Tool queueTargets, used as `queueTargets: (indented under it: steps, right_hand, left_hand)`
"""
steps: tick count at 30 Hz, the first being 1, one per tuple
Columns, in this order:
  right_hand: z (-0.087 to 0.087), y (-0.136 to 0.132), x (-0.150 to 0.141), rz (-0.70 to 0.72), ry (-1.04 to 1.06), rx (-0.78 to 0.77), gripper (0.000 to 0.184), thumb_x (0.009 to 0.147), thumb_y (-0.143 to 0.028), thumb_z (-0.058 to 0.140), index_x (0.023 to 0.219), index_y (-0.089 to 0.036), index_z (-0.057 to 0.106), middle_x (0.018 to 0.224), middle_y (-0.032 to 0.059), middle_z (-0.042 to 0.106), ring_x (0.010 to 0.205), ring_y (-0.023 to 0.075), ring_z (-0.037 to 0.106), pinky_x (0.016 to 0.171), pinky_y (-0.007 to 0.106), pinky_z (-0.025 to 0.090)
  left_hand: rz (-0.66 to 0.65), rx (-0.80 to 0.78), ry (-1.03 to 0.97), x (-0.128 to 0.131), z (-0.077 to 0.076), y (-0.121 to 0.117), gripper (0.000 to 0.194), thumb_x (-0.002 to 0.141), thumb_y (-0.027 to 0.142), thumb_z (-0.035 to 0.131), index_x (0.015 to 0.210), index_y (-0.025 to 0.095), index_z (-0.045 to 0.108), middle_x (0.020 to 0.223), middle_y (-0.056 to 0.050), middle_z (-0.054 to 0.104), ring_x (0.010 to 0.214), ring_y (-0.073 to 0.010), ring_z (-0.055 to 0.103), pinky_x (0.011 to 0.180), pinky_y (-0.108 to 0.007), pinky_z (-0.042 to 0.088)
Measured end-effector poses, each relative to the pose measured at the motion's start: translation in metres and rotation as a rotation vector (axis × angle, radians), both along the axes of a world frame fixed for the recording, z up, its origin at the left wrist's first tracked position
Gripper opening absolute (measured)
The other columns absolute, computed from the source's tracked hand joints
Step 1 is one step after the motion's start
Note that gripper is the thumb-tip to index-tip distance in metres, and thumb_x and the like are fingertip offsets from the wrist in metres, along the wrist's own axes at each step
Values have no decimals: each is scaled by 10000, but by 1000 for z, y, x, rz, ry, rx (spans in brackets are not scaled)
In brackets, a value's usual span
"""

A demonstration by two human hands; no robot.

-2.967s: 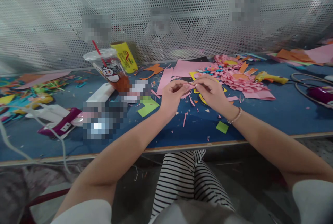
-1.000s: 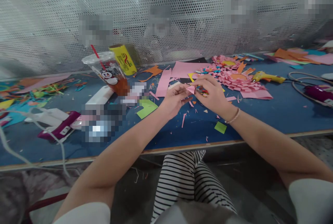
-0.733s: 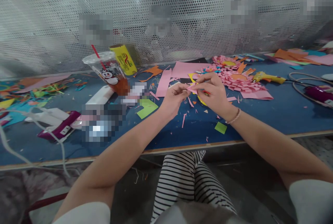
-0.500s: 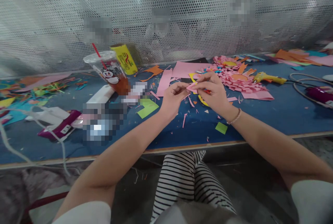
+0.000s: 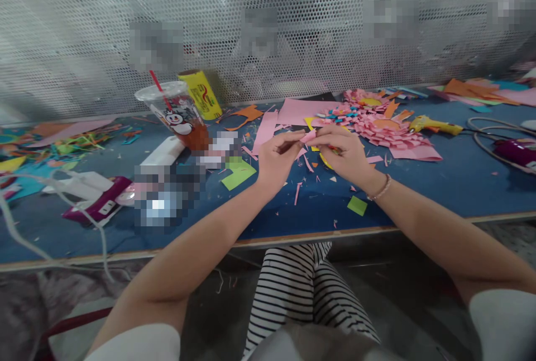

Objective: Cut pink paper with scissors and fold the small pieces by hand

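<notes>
Between my fingertips is a small pink piece of paper (image 5: 309,136), held above the blue table (image 5: 251,215). My left hand (image 5: 277,158) pinches its left side, while my right hand (image 5: 341,148) grips the other side with thumb and fingers. Part of a yellow object, perhaps a scissors handle, shows behind and below my right hand, mostly covered. Pink paper sheets (image 5: 301,112) lie just beyond my hands. To their right sit pink fringed paper flowers (image 5: 387,129) with orange and yellow centres.
At the left stand a plastic cup of brown drink (image 5: 180,118) with a red straw and a yellow packet (image 5: 201,95). A purple power strip (image 5: 100,204) lies at front left. On the right are a yellow glue gun (image 5: 435,124) and its cable. Green paper scraps (image 5: 238,172) lie nearby.
My right hand has lowered slightly and its fingers have shifted on the pink paper, which is now tilted more upward. The view has moved very little.
</notes>
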State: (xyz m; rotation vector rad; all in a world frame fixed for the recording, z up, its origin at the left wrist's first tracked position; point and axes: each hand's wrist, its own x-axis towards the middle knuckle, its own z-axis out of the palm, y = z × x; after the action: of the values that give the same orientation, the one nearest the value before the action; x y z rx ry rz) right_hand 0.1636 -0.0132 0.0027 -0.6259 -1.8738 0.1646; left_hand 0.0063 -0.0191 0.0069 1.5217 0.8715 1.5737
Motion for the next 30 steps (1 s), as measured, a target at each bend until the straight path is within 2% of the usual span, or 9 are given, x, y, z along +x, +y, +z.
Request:
queueTargets:
  steps: [6, 11, 17, 26, 30]
  right_hand:
    - [4, -7, -1, 41, 17, -68, 212, 840, -231, 515, 941, -308, 685, 930, 22, 641, 892, 158, 592, 820, 353, 484]
    - [1, -5, -1, 41, 30, -60, 202, 841, -280, 537, 972, -317, 685, 907, 19, 630, 864, 144, 588, 804, 338, 490]
    - [4, -6, -1, 17, 14, -95, 194, 851, -308, 522, 910, -297, 706, 931, 28, 666, 914, 167, 607, 839, 363, 495]
    - [5, -6, -3, -23, 64, -132, 189, 844, -307, 528, 810, -274, 711, 843, 15, 676, 834, 155, 617, 740, 324, 508]
    - [3, -3, -3, 15, 129, -199, 180, 830, -321, 547, 785, -257, 709, 824, 15, 661, 804, 145, 605, 715, 313, 500]
  left_hand:
    - [2, -58, -30, 1, 0, 0, 166, 658, 150, 687, 815, 204, 688, 881, -17, 692, 830, -125, 640, 818, -286, 509]
    - [-42, -13, -34, 0, -2, 0, 211, 651, 147, 692, 851, 213, 698, 899, -15, 684, 824, -119, 637, 821, -284, 511]
    - [2, -15, -34, 1, -2, -1, 207, 627, 131, 710, 810, 227, 720, 910, -22, 673, 872, -125, 624, 853, -272, 495]
    - [23, 41, 3, 0, -3, 0, 184, 644, 150, 701, 807, 233, 714, 889, -19, 674, 842, -119, 626, 830, -280, 503]
    - [32, 95, 38, -3, -4, 3, 160, 654, 157, 696, 788, 242, 713, 886, -14, 675, 848, -115, 615, 833, -280, 494]
